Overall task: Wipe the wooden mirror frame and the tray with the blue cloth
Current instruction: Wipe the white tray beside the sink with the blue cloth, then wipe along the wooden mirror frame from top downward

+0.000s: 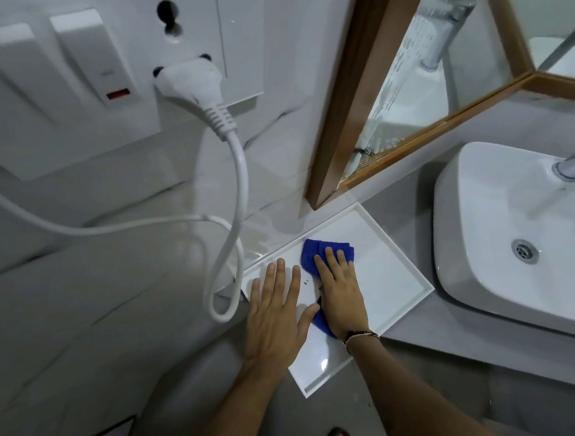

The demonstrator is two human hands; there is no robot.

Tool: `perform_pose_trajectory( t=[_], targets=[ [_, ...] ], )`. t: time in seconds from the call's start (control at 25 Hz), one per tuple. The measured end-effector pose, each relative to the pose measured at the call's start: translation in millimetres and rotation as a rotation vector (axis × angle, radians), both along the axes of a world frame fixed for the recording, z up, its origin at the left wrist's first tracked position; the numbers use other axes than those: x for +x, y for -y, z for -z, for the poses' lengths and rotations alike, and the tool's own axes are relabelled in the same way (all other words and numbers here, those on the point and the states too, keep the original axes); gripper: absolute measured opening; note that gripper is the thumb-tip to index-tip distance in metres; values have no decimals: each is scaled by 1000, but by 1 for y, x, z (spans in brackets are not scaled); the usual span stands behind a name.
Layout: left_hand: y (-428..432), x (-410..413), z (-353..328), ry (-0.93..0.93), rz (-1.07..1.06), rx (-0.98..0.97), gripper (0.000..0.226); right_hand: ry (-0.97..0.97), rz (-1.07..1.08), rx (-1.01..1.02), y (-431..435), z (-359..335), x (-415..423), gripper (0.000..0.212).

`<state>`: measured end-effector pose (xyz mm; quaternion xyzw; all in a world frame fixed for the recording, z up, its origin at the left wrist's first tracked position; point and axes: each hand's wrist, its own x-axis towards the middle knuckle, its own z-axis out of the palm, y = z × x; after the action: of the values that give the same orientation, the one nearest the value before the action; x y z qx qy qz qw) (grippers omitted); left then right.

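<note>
A white rectangular tray (pixel 393 271) lies on the grey counter against the wall, below the corner of the wooden mirror frame (pixel 341 112). My right hand (pixel 342 292) presses flat on the blue cloth (pixel 316 253), which lies bunched in the tray's middle, with part of it showing under my palm. Fingers spread, my left hand (pixel 276 314) rests flat on the tray's left end and holds nothing. A few small dark specks sit on the tray between my two hands.
A white plug (pixel 191 85) sits in the wall socket, and its cable (pixel 234 201) loops down right beside the tray's left end. A white basin (pixel 519 246) with a chrome tap (pixel 571 165) stands to the right of the tray. Wall switches are at the upper left.
</note>
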<state>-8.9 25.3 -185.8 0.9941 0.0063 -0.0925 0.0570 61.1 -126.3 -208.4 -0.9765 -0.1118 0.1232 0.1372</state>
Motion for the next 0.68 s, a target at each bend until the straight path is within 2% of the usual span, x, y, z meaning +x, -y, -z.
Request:
perform_pose_trajectory(
  t=[0.16, 0.28, 0.4, 0.56, 0.68],
  targets=[
    [2, -1, -18, 108, -5, 12, 94, -13, 47, 100, 5, -25, -29, 68],
    [6, -1, -44, 89, 30, 16, 91, 70, 110, 139, 15, -58, -52, 74],
    [16, -3, -90, 168, 36, -19, 87, 146, 206, 242, 26, -110, -60, 76],
    [30, 6, -183, 291, 67, -57, 85, 410, 177, 294, 39, -204, -50, 73],
    [37, 12, -275, 518, 64, -80, 81, 629, 147, 323, 44, -288, -37, 75]
  ],
)
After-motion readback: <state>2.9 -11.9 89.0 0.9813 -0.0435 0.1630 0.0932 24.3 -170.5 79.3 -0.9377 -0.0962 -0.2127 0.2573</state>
